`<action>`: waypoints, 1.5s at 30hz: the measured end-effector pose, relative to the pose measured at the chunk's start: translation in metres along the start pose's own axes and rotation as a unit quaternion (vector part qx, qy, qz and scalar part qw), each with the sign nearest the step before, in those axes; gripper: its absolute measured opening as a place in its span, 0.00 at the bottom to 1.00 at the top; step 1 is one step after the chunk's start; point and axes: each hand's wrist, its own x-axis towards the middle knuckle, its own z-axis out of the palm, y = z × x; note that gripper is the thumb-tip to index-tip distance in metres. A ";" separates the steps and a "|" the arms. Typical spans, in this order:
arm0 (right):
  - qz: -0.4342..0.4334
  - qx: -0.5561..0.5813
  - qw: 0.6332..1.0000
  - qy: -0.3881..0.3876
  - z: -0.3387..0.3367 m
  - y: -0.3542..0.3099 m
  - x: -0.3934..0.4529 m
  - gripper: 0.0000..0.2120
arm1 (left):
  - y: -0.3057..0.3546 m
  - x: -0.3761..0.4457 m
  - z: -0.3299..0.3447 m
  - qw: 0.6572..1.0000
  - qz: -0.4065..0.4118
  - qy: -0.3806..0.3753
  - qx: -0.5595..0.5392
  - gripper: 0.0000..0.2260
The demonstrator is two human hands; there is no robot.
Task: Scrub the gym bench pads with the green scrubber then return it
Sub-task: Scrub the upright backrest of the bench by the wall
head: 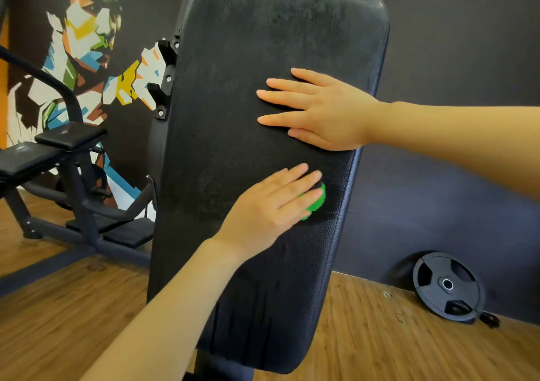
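Green scrubber [314, 202] under left hand [268, 208] (right hand [324, 111] above).

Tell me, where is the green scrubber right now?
In the head view, the scrubber is pressed under the left hand against the right side of the back pad, just below the flat right hand.
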 end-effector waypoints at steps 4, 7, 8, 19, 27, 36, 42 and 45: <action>0.001 0.005 1.000 0.004 0.002 0.000 0.000 0.23 | -0.019 -0.025 -0.013 0.998 -0.052 -0.012 0.027 0.16; 0.005 0.011 1.000 0.002 0.002 -0.002 0.001 0.23 | -0.018 -0.027 -0.016 0.996 -0.080 -0.006 0.039 0.16; 0.005 0.010 1.000 0.002 0.001 -0.002 0.002 0.23 | -0.014 -0.026 -0.017 0.996 -0.084 -0.003 0.041 0.16; 0.002 0.011 1.000 0.005 0.000 -0.001 0.001 0.23 | 0.032 0.024 0.012 0.999 0.038 -0.007 0.006 0.13; -0.007 0.015 1.000 0.003 0.001 0.000 -0.001 0.24 | 0.003 -0.003 0.000 1.000 0.003 -0.023 0.002 0.14; -0.004 0.014 1.000 0.004 0.001 -0.003 -0.001 0.23 | -0.031 -0.047 -0.018 0.988 -0.146 -0.002 0.058 0.16; 0.024 0.036 0.999 -0.006 -0.008 -0.013 0.002 0.25 | 0.015 -0.033 -0.016 0.994 -0.103 -0.005 0.019 0.15; 0.033 0.060 0.997 0.020 -0.006 -0.033 0.004 0.24 | 0.053 -0.020 0.004 0.999 -0.025 -0.006 -0.018 0.13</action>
